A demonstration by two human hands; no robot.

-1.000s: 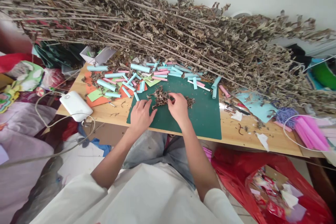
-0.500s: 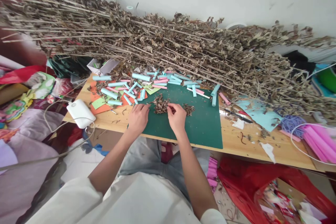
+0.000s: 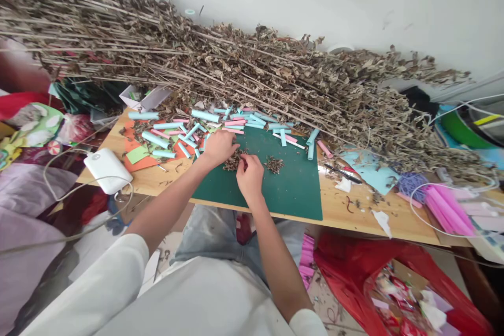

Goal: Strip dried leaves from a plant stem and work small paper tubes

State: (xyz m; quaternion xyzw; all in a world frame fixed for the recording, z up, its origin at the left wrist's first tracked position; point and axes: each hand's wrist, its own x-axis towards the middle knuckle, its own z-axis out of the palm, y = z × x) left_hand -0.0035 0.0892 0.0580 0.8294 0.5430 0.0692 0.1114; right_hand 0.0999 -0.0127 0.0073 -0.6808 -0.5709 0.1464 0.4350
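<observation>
On the green cutting mat (image 3: 293,194) lie two small heaps of dried leaves. My left hand (image 3: 220,146) reaches over the upper left side of the larger heap (image 3: 232,161), its fingers bent downward; whether they hold anything is hidden. My right hand (image 3: 250,172) is at the right edge of that heap, thumb and forefinger curled together, and what they pinch is too small to make out. The smaller heap (image 3: 274,164) sits to the right of my right hand, touched by neither hand.
A big pile of dried stalks (image 3: 252,73) spans the back. Blue paper tubes (image 3: 205,115) and pink ones lie behind the mat. A white power bank (image 3: 108,170) with a cable is at left; a pen (image 3: 342,173) and purple string (image 3: 411,186) are at right.
My left hand has moved up and right, from the mat's left side to over the larger heap. My right hand stays beside that heap. The camera view has shifted slightly to the right.
</observation>
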